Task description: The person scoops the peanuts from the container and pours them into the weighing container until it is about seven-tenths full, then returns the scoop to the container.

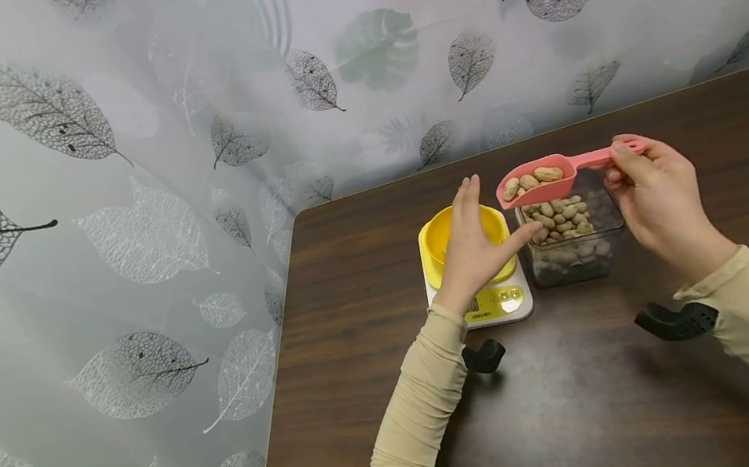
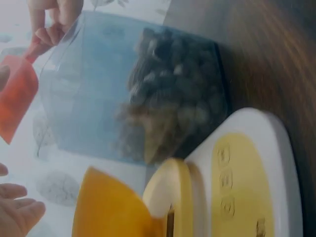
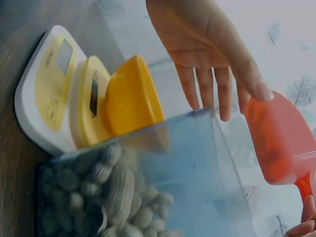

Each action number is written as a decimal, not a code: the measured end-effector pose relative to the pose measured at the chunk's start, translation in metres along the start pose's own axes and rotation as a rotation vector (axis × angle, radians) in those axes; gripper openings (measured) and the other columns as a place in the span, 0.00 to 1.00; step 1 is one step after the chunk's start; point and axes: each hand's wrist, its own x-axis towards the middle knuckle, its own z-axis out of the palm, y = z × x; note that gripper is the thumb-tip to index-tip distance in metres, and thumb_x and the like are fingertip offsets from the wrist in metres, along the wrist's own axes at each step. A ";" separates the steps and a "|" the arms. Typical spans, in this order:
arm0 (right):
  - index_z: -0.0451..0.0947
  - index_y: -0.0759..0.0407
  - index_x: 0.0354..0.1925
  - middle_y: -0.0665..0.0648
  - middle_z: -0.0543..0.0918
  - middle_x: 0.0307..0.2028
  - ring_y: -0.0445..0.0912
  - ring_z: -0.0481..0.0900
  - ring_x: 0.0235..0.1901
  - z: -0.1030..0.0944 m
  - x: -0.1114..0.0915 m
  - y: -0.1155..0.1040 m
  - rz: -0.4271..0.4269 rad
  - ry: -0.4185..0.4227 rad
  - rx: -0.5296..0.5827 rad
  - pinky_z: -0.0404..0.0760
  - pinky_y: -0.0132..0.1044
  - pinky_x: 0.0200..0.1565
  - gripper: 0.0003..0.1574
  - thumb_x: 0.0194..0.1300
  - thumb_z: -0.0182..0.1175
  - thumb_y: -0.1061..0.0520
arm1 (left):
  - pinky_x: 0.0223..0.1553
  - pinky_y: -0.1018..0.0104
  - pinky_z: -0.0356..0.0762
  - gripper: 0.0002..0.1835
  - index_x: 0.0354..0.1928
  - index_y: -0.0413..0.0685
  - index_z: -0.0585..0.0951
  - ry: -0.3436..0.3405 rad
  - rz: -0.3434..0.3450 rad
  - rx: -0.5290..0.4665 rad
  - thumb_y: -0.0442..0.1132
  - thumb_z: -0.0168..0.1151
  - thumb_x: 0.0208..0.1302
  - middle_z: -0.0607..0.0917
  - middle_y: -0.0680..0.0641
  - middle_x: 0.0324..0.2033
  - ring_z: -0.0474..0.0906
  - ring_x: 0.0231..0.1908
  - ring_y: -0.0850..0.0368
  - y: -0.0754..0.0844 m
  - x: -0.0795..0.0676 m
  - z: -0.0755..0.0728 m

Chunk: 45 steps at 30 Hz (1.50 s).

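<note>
My right hand (image 1: 664,202) pinches the handle of a pink scoop (image 1: 574,183) between thumb and fingers. Several peanuts (image 1: 548,174) in their shells lie in the scoop, which is held roughly level above a clear plastic container (image 1: 572,268). More peanuts (image 3: 101,173) fill the lower part of that container. Fingers spread and straight, my left hand (image 1: 471,255) is over a yellow bowl (image 1: 494,225) on a white and yellow kitchen scale (image 1: 508,314), hiding part of both. Its thumb overlaps the scoop in the right wrist view.
The container stands right beside the scale on a dark wood-grain table (image 1: 346,334). Behind and to the left rises a pale wall covering (image 1: 395,125) with a leaf pattern. Black camera mounts (image 1: 678,321) stick out below both wrists.
</note>
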 end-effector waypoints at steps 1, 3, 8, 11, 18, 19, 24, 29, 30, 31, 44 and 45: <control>0.67 0.65 0.45 0.55 0.69 0.39 0.41 0.68 0.28 0.003 0.000 0.002 -0.003 -0.009 -0.014 0.71 0.26 0.30 0.13 0.62 0.56 0.64 | 0.68 0.53 0.60 0.53 0.73 0.63 0.43 0.009 -0.004 -0.001 0.62 0.64 0.52 0.45 0.56 0.74 0.47 0.73 0.56 -0.002 -0.001 -0.002; 0.67 0.64 0.45 0.55 0.69 0.39 0.40 0.69 0.28 0.008 0.000 0.005 -0.006 -0.022 -0.046 0.72 0.26 0.31 0.15 0.60 0.58 0.63 | 0.67 0.53 0.61 0.54 0.73 0.61 0.43 0.028 -0.010 -0.003 0.62 0.64 0.52 0.45 0.55 0.74 0.47 0.72 0.55 -0.007 -0.003 -0.006; 0.68 0.63 0.45 0.53 0.71 0.37 0.39 0.69 0.28 0.016 -0.002 0.012 0.013 -0.027 -0.127 0.73 0.24 0.32 0.17 0.59 0.60 0.59 | 0.67 0.49 0.60 0.56 0.74 0.60 0.43 0.067 -0.031 -0.008 0.62 0.66 0.50 0.44 0.55 0.74 0.46 0.73 0.52 -0.020 -0.009 -0.011; 0.66 0.63 0.45 0.52 0.72 0.36 0.38 0.69 0.28 0.018 -0.002 0.017 0.035 -0.034 -0.178 0.73 0.23 0.32 0.19 0.59 0.60 0.57 | 0.68 0.45 0.57 0.56 0.74 0.60 0.44 0.103 -0.040 0.015 0.62 0.67 0.49 0.44 0.54 0.74 0.42 0.73 0.51 -0.031 -0.013 -0.013; 0.64 0.61 0.46 0.50 0.71 0.36 0.37 0.69 0.27 0.022 -0.003 0.024 0.069 -0.057 -0.290 0.72 0.22 0.31 0.16 0.63 0.57 0.57 | 0.67 0.42 0.55 0.58 0.74 0.60 0.44 0.142 -0.114 0.031 0.61 0.69 0.46 0.42 0.50 0.74 0.39 0.73 0.50 -0.055 -0.025 -0.013; 0.64 0.60 0.45 0.50 0.71 0.35 0.37 0.69 0.27 0.022 -0.003 0.025 0.069 -0.056 -0.309 0.72 0.22 0.31 0.15 0.64 0.57 0.57 | 0.67 0.42 0.56 0.58 0.74 0.59 0.44 0.141 -0.122 0.028 0.60 0.69 0.46 0.43 0.49 0.74 0.40 0.73 0.49 -0.058 -0.026 -0.012; 0.65 0.57 0.45 0.49 0.70 0.36 0.36 0.69 0.29 0.022 -0.003 0.028 0.060 -0.054 -0.408 0.72 0.20 0.32 0.14 0.64 0.56 0.55 | 0.66 0.43 0.59 0.59 0.74 0.60 0.42 0.118 -0.171 0.022 0.63 0.68 0.47 0.41 0.47 0.74 0.44 0.73 0.46 -0.065 -0.032 -0.004; 0.65 0.54 0.45 0.46 0.72 0.35 0.36 0.69 0.31 0.023 -0.003 0.031 0.021 -0.049 -0.538 0.72 0.19 0.32 0.12 0.66 0.54 0.54 | 0.66 0.45 0.60 0.59 0.74 0.56 0.43 0.119 -0.184 -0.003 0.65 0.66 0.46 0.42 0.44 0.73 0.48 0.71 0.43 -0.069 -0.033 0.000; 0.65 0.53 0.45 0.46 0.72 0.35 0.36 0.69 0.31 0.023 -0.003 0.031 0.011 -0.050 -0.562 0.72 0.18 0.32 0.11 0.66 0.54 0.53 | 0.66 0.45 0.60 0.59 0.74 0.55 0.44 0.119 -0.183 -0.010 0.65 0.67 0.46 0.43 0.43 0.73 0.49 0.71 0.43 -0.069 -0.033 0.001; 0.65 0.52 0.45 0.46 0.72 0.36 0.36 0.69 0.31 0.024 -0.003 0.032 0.004 -0.051 -0.581 0.72 0.18 0.32 0.11 0.67 0.54 0.53 | 0.66 0.45 0.61 0.60 0.74 0.54 0.44 0.116 -0.188 -0.014 0.65 0.67 0.46 0.44 0.42 0.73 0.50 0.71 0.42 -0.069 -0.032 0.001; 0.68 0.60 0.53 0.39 0.78 0.33 0.36 0.69 0.27 0.027 -0.009 0.034 -0.236 -0.132 -0.943 0.67 0.22 0.27 0.19 0.66 0.55 0.53 | 0.62 0.48 0.68 0.56 0.72 0.45 0.49 0.113 -0.192 -0.016 0.61 0.68 0.48 0.53 0.39 0.70 0.65 0.63 0.40 -0.068 -0.031 0.007; 0.68 0.60 0.53 0.39 0.79 0.33 0.36 0.69 0.27 0.026 -0.009 0.034 -0.241 -0.132 -0.948 0.66 0.23 0.26 0.20 0.66 0.55 0.53 | 0.62 0.48 0.68 0.56 0.72 0.45 0.49 0.113 -0.194 -0.020 0.61 0.68 0.48 0.53 0.39 0.70 0.65 0.63 0.40 -0.068 -0.031 0.007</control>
